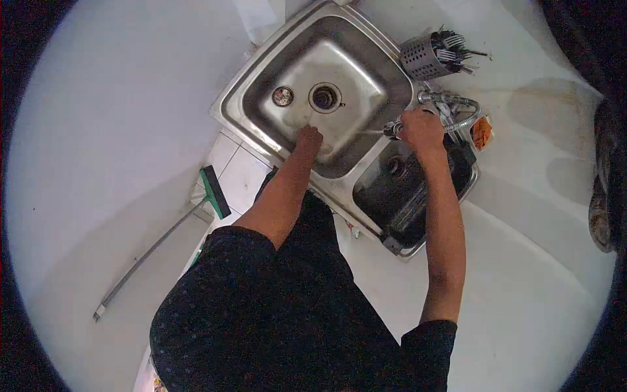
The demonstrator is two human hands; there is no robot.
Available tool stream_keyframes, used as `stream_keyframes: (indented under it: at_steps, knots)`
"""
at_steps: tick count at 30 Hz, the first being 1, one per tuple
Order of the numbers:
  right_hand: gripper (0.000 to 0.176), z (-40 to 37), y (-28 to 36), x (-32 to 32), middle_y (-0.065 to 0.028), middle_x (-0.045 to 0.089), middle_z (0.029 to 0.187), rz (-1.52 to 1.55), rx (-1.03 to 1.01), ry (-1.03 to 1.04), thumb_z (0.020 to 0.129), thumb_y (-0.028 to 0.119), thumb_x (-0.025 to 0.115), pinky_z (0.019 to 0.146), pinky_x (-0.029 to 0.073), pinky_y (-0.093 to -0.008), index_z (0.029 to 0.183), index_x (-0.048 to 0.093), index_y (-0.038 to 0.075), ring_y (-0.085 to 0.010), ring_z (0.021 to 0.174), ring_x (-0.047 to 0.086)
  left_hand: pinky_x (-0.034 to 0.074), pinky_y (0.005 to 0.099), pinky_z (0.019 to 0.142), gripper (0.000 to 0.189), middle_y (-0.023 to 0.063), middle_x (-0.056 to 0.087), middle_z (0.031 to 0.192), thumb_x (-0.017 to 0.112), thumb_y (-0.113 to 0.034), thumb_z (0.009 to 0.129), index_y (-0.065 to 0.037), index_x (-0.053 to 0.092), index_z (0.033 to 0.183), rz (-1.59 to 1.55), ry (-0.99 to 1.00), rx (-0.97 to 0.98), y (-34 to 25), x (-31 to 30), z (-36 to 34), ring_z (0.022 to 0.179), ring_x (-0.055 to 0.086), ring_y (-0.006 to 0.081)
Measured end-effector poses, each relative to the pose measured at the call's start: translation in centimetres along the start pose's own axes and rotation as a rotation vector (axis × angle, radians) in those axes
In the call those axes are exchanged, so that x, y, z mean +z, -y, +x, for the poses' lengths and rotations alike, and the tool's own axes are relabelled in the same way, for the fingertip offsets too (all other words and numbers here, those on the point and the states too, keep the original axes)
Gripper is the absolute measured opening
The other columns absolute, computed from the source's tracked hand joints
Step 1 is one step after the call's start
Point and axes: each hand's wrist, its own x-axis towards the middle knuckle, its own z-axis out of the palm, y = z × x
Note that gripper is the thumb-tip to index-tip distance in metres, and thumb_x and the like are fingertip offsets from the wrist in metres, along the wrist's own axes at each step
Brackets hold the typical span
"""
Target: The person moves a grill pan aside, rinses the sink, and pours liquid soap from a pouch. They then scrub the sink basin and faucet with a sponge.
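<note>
My left hand (309, 138) reaches down into the large steel sink basin (366, 72), fingers closed against its floor near the drain (324, 97); what it holds, if anything, is hidden. My right hand (421, 129) grips the flexible metal faucet hose (457, 104) by its spray head, which points toward the large basin. A thin stream seems to run from the head toward my left hand. A loose strainer plug (283, 96) lies beside the drain.
A smaller dark basin (408, 189) lies to the right of the large one. A perforated metal cutlery holder (424, 57) with utensils stands on the white counter behind the faucet. An orange sponge (482, 132) sits by the faucet. A green-headed squeegee (214, 191) leans on the floor at left.
</note>
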Motion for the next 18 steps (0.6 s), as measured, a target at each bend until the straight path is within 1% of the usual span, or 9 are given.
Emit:
stream_keyframes:
  at_steps: [2, 5, 9, 11, 12, 15, 18]
  knots:
    - [0.028, -0.1, 0.2, -0.9, -0.016, 0.069, 0.089, -0.003, 0.001, 0.067, 0.07, 0.028, 0.075, 0.073, 0.054, -0.0448, 0.087, 0.07, 0.006, -0.0321, 0.084, 0.068, 0.049, 0.0429, 0.087, 0.017, 0.0095, 0.066, 0.107, 0.061, -0.015, 0.083, -0.011, 0.072, 0.095, -0.03, 0.036, -0.038, 0.4, 2.3, 1.3, 0.106, 0.062, 0.0268]
    - [0.019, -0.6, 0.6, -1.7, -0.0152, 0.069, 0.083, -0.012, -0.025, 0.001, 0.078, 0.024, 0.062, 0.068, 0.054, -0.0442, 0.083, 0.07, 0.008, -0.0304, 0.08, 0.069, 0.049, 0.0443, 0.087, 0.019, 0.0107, 0.065, 0.109, 0.059, -0.017, 0.084, -0.009, 0.071, 0.096, -0.084, 0.045, -0.086, 0.4, 4.6, 2.3, 0.107, 0.062, 0.0282]
    - [0.027, -0.9, 0.8, -2.7, -0.0162, 0.069, 0.083, 0.064, -0.022, -0.005, 0.076, 0.032, 0.07, 0.069, 0.054, -0.0447, 0.083, 0.07, 0.006, -0.0323, 0.081, 0.068, 0.048, 0.0464, 0.089, 0.023, 0.0124, 0.064, 0.111, 0.056, -0.018, 0.085, -0.006, 0.069, 0.099, -0.156, 0.019, -0.145, 0.3, 5.3, 3.0, 0.107, 0.061, 0.0305]
    - [0.033, -0.6, 0.8, -2.5, -0.016, 0.067, 0.082, 0.074, -0.013, 0.0, 0.075, 0.038, 0.073, 0.07, 0.053, -0.045, 0.086, 0.07, 0.007, -0.0333, 0.082, 0.067, 0.047, 0.0467, 0.091, 0.025, 0.0141, 0.064, 0.111, 0.055, -0.021, 0.085, -0.005, 0.068, 0.099, -0.145, -0.01, -0.121, 0.4, 4.9, 2.8, 0.107, 0.061, 0.0332]
    - [0.032, -0.7, 0.8, -2.6, -0.0159, 0.067, 0.081, 0.077, -0.008, 0.003, 0.075, 0.038, 0.073, 0.07, 0.053, -0.0453, 0.085, 0.07, 0.007, -0.0334, 0.081, 0.067, 0.047, 0.0468, 0.092, 0.027, 0.0149, 0.063, 0.111, 0.054, -0.022, 0.085, -0.004, 0.068, 0.099, -0.14, -0.025, -0.108, 0.4, 4.3, 2.7, 0.106, 0.06, 0.0345]
    - [0.031, -0.9, 0.7, -2.8, -0.0157, 0.067, 0.079, 0.087, -0.014, -0.004, 0.076, 0.038, 0.071, 0.069, 0.053, -0.0458, 0.082, 0.07, 0.008, -0.0337, 0.079, 0.067, 0.047, 0.0456, 0.091, 0.035, 0.0186, 0.064, 0.105, 0.057, -0.031, 0.083, -0.002, 0.067, 0.1, -0.403, 0.027, -0.192, 0.2, -1.2, 2.1, 0.104, 0.061, 0.033]
    - [0.031, -0.8, 0.4, -2.2, -0.0157, 0.067, 0.079, 0.091, -0.062, -0.046, 0.077, 0.039, 0.07, 0.068, 0.052, -0.0461, 0.082, 0.07, 0.008, -0.0342, 0.078, 0.066, 0.051, 0.0441, 0.084, 0.041, 0.019, 0.065, 0.1, 0.059, -0.037, 0.079, -0.003, 0.067, 0.101, -0.999, -0.083, -0.348, -0.3, 2.9, 7.9, 0.098, 0.064, 0.0297]
